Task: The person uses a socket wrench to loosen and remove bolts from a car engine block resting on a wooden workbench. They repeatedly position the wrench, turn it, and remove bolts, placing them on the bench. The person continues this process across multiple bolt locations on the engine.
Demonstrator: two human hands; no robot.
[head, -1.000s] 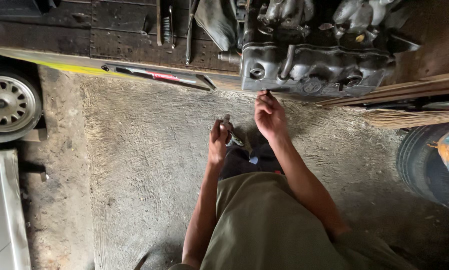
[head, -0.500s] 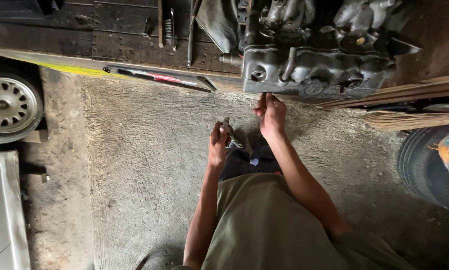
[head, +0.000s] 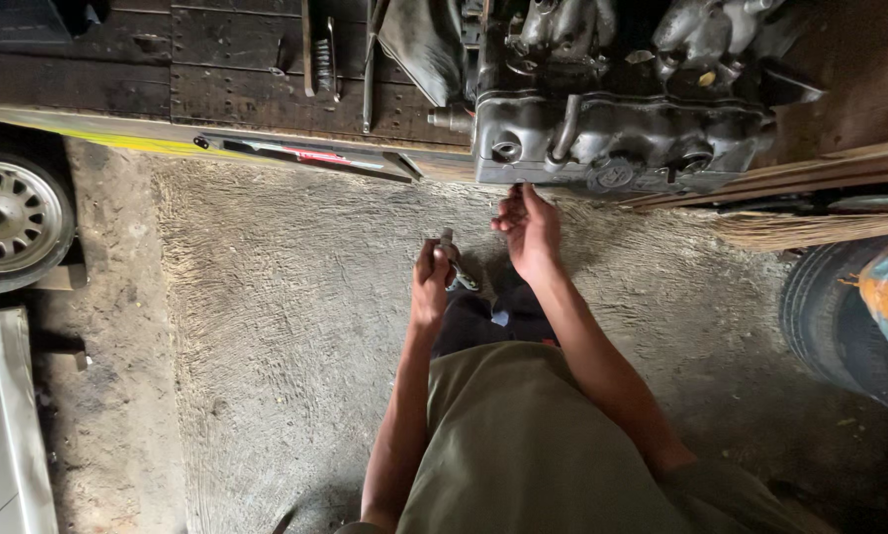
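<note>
Closest in, an olive shirt (head: 533, 455) and two bare forearms stretching away over rough grey concrete floor (head: 266, 326). Left hand (head: 430, 287) out front, fingers curled shut around a small metal tool (head: 456, 265), gripped low on the shank with the working end poking up and to the right; looks like a wrench or ratchet, though too small to say for sure. Steel by the look of it, so stiff, dense for its size, probably oily and slick here; best held well down the handle with the whole fist, just as now. A little further on, right hand (head: 530, 227) raised to the lower edge of the engine (head: 612, 129), fingertips pinched close together right at the grimy casting; whether anything sits between them, cannot tell. Engine itself perched on the edge of a dark wooden bench (head: 216, 59), overhanging slightly; cast metal, very heavy, rigid, greasy, not a thing to shift by hand, only to steady or work on at its bolts and edges. Beyond, long slim tools (head: 320, 54) lying across the bench planks. Off to the left a car wheel (head: 8, 222) with a pale rim, off to the right a black tyre (head: 840, 316) beside a broom head (head: 810, 229).
</note>
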